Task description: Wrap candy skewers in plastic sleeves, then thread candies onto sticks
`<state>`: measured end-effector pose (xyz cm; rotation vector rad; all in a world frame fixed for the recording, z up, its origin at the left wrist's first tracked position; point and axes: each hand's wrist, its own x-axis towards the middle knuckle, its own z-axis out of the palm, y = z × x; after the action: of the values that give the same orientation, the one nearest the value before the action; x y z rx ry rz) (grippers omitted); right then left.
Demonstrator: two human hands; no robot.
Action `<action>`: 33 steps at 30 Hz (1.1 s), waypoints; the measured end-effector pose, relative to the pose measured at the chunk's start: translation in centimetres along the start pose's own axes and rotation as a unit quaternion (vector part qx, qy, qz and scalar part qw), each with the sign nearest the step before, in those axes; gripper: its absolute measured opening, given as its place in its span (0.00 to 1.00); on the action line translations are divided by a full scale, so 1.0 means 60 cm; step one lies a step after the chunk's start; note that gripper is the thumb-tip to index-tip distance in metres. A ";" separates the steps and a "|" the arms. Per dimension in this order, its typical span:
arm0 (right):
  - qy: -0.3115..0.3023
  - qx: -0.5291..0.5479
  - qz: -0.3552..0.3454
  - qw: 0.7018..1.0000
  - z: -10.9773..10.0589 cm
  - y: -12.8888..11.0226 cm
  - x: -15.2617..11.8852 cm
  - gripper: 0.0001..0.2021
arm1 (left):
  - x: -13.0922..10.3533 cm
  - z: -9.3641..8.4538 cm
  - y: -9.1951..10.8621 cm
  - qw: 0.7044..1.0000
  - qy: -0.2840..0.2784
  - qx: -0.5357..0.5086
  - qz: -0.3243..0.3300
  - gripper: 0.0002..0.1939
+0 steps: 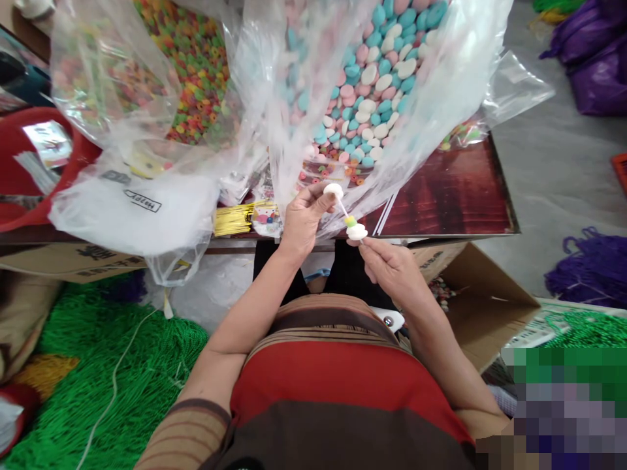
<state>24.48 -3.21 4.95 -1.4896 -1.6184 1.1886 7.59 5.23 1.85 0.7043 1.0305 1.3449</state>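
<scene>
Between my hands is a thin white stick (343,207) carrying small yellow and green pieces and white round pieces (357,232) near its lower end. My left hand (302,219) pinches a white round piece (334,190) at the stick's upper end. The fingers of my right hand (386,262) are closed on the stick's lower end, just below the white pieces. Beyond them lies a clear bag of pink, blue and white round pieces (368,104). Small colourful rings (203,85) fill another bag at the back left.
A dark red table (455,189) holds the bags, yellow ties (232,220) and white sticks (386,213). At left are a red basin (81,153) and a white plastic bag (132,202). An open cardboard box (490,300) stands below right; green strands (117,352) cover the lower left.
</scene>
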 end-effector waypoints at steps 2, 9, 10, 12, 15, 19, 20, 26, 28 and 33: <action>0.004 -0.016 -0.004 1.000 -0.005 -0.001 -0.002 0.17 | 0.000 -0.002 -0.002 0.999 0.009 0.032 0.016 0.13; 0.006 -0.024 0.000 1.000 -0.008 -0.004 -0.004 0.19 | 0.006 -0.008 -0.012 0.999 0.013 0.037 0.022 0.14; 0.006 -0.020 0.005 1.000 -0.007 -0.005 -0.004 0.19 | 0.006 -0.008 -0.012 0.999 0.009 0.035 0.025 0.14; 0.007 -0.008 0.017 1.000 -0.004 -0.006 -0.003 0.19 | 0.004 -0.009 -0.012 0.999 0.008 0.045 0.030 0.12; 0.009 0.017 0.037 0.999 0.000 -0.007 -0.004 0.19 | -0.002 -0.009 -0.007 0.996 0.011 0.085 0.038 0.11; -0.001 0.058 0.067 0.996 0.000 -0.009 -0.009 0.19 | -0.009 -0.008 0.000 0.990 0.008 0.130 0.050 0.11; -0.006 0.070 0.073 0.995 -0.001 -0.010 -0.010 0.18 | -0.010 -0.008 0.002 0.989 0.005 0.140 0.054 0.11; -0.017 0.120 0.100 0.988 -0.004 -0.013 -0.013 0.18 | -0.013 -0.009 0.001 0.974 -0.024 0.213 0.079 0.08; -0.008 0.131 0.106 0.986 0.001 -0.014 -0.012 0.17 | -0.015 -0.008 -0.003 0.970 -0.026 0.226 0.087 0.07; 0.024 0.133 0.098 0.986 0.022 -0.016 -0.008 0.17 | -0.026 -0.002 -0.011 0.966 -0.026 0.236 0.100 0.03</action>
<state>22.97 -3.92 5.35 -1.5135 -1.2476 1.4046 7.89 3.62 1.50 1.2207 1.2788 1.2506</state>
